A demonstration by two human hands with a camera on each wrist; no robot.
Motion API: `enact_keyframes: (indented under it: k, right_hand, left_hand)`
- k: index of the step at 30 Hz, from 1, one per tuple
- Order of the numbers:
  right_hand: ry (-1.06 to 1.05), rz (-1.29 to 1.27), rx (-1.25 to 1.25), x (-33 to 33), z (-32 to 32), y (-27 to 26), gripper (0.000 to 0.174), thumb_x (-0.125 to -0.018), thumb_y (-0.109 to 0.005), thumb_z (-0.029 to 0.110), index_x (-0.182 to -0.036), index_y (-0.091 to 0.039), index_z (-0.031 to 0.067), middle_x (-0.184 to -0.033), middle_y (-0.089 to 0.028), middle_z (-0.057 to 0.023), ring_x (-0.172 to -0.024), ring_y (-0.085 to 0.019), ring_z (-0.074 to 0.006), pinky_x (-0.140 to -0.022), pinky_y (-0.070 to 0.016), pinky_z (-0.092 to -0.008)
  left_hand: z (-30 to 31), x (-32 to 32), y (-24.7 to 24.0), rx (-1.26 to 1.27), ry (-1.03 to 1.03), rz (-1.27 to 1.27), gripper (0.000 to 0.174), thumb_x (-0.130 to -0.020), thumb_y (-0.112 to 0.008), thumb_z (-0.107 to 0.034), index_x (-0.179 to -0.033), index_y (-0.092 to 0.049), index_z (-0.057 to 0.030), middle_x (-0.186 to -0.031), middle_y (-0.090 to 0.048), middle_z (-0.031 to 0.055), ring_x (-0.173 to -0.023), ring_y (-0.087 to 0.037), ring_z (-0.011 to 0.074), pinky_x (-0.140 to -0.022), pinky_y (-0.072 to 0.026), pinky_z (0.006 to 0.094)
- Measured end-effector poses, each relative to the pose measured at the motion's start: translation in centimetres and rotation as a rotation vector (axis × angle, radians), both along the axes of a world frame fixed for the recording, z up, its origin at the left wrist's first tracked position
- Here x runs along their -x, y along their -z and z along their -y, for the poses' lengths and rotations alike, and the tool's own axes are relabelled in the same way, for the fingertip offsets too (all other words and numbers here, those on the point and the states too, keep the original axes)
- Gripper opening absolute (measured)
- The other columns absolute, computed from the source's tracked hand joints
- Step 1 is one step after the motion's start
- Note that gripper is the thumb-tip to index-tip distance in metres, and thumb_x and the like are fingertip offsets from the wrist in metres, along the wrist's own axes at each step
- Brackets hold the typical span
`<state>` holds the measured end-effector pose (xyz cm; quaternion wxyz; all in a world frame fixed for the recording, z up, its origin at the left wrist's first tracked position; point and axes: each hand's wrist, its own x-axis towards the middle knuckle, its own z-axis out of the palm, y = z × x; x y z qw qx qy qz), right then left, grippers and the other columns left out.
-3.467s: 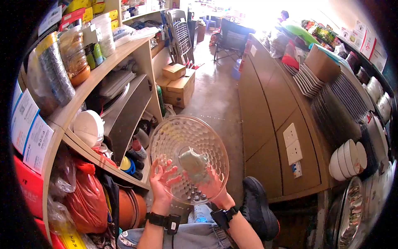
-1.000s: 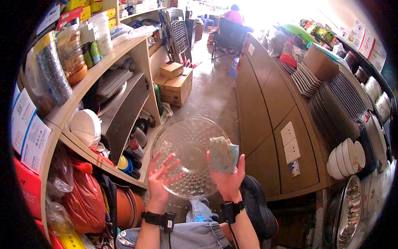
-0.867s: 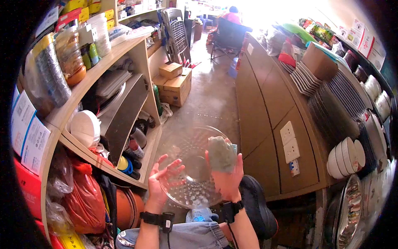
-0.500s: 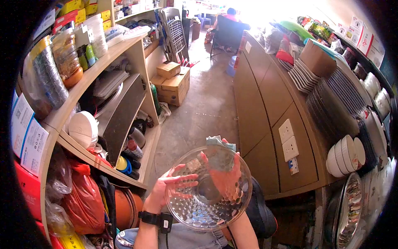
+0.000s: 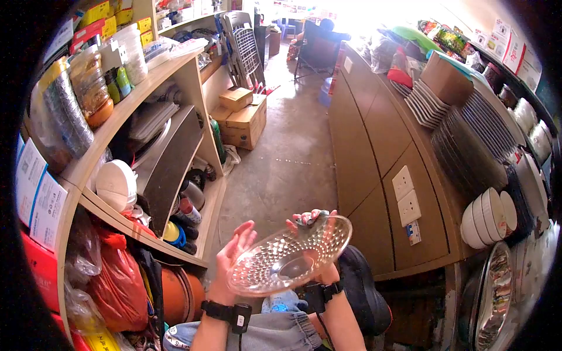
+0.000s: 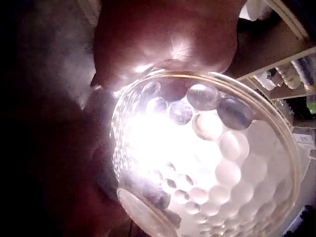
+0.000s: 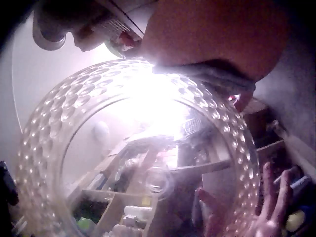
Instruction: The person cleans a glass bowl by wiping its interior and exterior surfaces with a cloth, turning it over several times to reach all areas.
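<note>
A clear glass plate (image 5: 269, 263) with a dimpled, bubbly rim is held tilted above the lap in the head view. My left hand (image 5: 231, 253) rests along its left edge, palm inward and fingers fairly straight. Behind the plate is my right hand (image 5: 326, 275), with fingertips curled at the far rim around a greyish-green cloth (image 5: 311, 217). The right wrist view shows this cloth (image 7: 210, 74) pressed against the plate's edge, with the left hand (image 7: 269, 224) opposite. Glare whitens much of the plate (image 6: 247, 163) in the left wrist view.
Cluttered wooden shelves (image 5: 140, 99) stand on the left, with a red plastic bag (image 5: 126, 286) low down. On the right is a brown cabinet (image 5: 374, 193) bearing stacked plates (image 5: 465, 155) and white bowls (image 5: 477, 219). Cardboard boxes (image 5: 243, 126) sit farther along the aisle.
The glass plate has been turned and tilted from facing the head camera to a flatter slant. The cloth has gone from the right palm to the far rim.
</note>
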<state>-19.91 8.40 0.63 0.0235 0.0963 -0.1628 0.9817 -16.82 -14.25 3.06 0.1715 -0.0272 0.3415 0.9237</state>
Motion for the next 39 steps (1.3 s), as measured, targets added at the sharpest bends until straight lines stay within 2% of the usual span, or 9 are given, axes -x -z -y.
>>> enact_keyframes:
  k: [4, 6, 9, 15, 18, 20, 28, 35, 39]
  right_hand:
    - [-0.035, -0.059, 0.003, -1.0, 0.8, -0.4, 0.054, -0.102, -0.040, 0.062, -0.099, -0.061, 0.0125, -0.093, -0.064, -0.0078, -0.107, -0.061, -0.0279, -0.099, -0.0478, -0.0491]
    - [0.326, 0.627, -0.294, -1.9, 2.4, -3.1, 0.052, -0.102, -0.039, 0.063, -0.097, -0.057, 0.0149, -0.089, -0.061, -0.0053, -0.097, -0.060, -0.0218, -0.092, -0.0502, -0.0405]
    - [0.261, 0.550, -0.356, -2.6, 2.0, -3.9, 0.055, -0.099, -0.042, 0.068, -0.094, -0.056, 0.0152, -0.081, -0.057, -0.0013, -0.074, -0.058, -0.0160, -0.071, -0.0521, -0.0350]
    - [0.192, 0.576, -0.539, -2.5, 2.0, -3.3, 0.058, -0.096, -0.044, 0.072, -0.088, -0.055, 0.0151, -0.065, -0.050, 0.0033, -0.054, -0.050, -0.0145, -0.054, -0.0459, -0.0323]
    - [0.284, 0.550, -0.604, -2.3, 2.5, -3.3, 0.054, -0.101, -0.044, 0.064, -0.096, -0.059, 0.0123, -0.077, -0.057, 0.0007, -0.068, -0.057, -0.0149, -0.065, -0.0500, -0.0339]
    - [0.373, 0.515, -0.615, -1.5, 2.5, -1.7, 0.053, -0.105, -0.044, 0.052, -0.117, -0.058, 0.0017, -0.107, -0.061, -0.0051, -0.098, -0.057, -0.0189, -0.091, -0.0446, -0.0327]
    - [0.566, 0.448, -1.165, -2.5, 4.0, -2.4, 0.056, -0.105, -0.041, 0.043, -0.134, -0.045, -0.0059, -0.127, -0.056, -0.0203, -0.120, -0.051, -0.0305, -0.104, -0.0374, -0.0393]
    - [0.523, 0.206, -1.459, -3.1, 5.3, -2.2, 0.084, -0.104, -0.034, 0.056, -0.157, -0.010, -0.0057, -0.164, -0.008, -0.0289, -0.154, -0.002, -0.0405, -0.124, -0.0082, -0.0458]
    - [0.440, 0.134, -1.529, -3.1, 6.1, -1.3, 0.086, -0.105, -0.037, 0.053, -0.157, -0.001, -0.0061, -0.165, 0.002, -0.0284, -0.154, 0.005, -0.0402, -0.124, -0.0042, -0.0453]
  left_hand:
    - [-0.6, -0.5, -1.5, -0.041, -0.127, -0.271, 0.048, -0.105, -0.042, -0.035, -0.146, -0.046, -0.0107, -0.160, -0.035, 0.0130, -0.148, -0.031, 0.0311, -0.120, -0.0260, 0.0473]
    - [-0.8, -0.7, -1.6, -0.068, -0.149, -0.290, 0.053, -0.106, -0.038, -0.046, -0.144, -0.050, -0.0110, -0.161, -0.034, 0.0130, -0.147, -0.033, 0.0309, -0.120, -0.0264, 0.0477]
    - [-0.5, -1.6, -0.7, -0.068, -0.221, -0.253, 0.065, -0.104, -0.033, -0.060, -0.142, -0.051, -0.0111, -0.160, -0.034, 0.0143, -0.143, -0.039, 0.0315, -0.120, -0.0281, 0.0479]
    - [-0.6, -2.9, -3.2, 0.206, -0.337, -0.385, 0.077, -0.093, -0.032, -0.078, -0.126, -0.053, -0.0109, -0.118, -0.067, 0.0151, -0.106, -0.068, 0.0358, -0.088, -0.0565, 0.0549]
    - [-0.2, -2.4, -3.7, 0.278, -0.312, -0.313, 0.073, -0.095, -0.035, -0.074, -0.129, -0.053, -0.0124, -0.118, -0.066, 0.0141, -0.105, -0.067, 0.0321, -0.080, -0.0599, 0.0487]
    - [-0.2, -2.2, -3.6, 0.229, -0.297, -0.249, 0.073, -0.097, -0.035, -0.072, -0.132, -0.051, -0.0102, -0.124, -0.064, 0.0182, -0.110, -0.066, 0.0341, -0.084, -0.0588, 0.0504]
    - [-0.2, -1.6, -2.7, 0.100, -0.274, -0.126, 0.070, -0.100, -0.037, -0.066, -0.141, -0.048, -0.0099, -0.130, -0.062, 0.0192, -0.115, -0.064, 0.0328, -0.090, -0.0582, 0.0506]
    - [-0.4, -1.3, -2.9, 0.130, -0.350, -0.073, 0.070, -0.100, -0.038, -0.065, -0.143, -0.047, -0.0116, -0.132, -0.063, 0.0153, -0.113, -0.064, 0.0276, -0.092, -0.0575, 0.0490]
    - [-0.2, -1.1, -2.5, 0.093, -0.358, -0.102, 0.071, -0.101, -0.037, -0.063, -0.147, -0.044, -0.0097, -0.135, -0.061, 0.0155, -0.120, -0.062, 0.0277, -0.095, -0.0563, 0.0476]
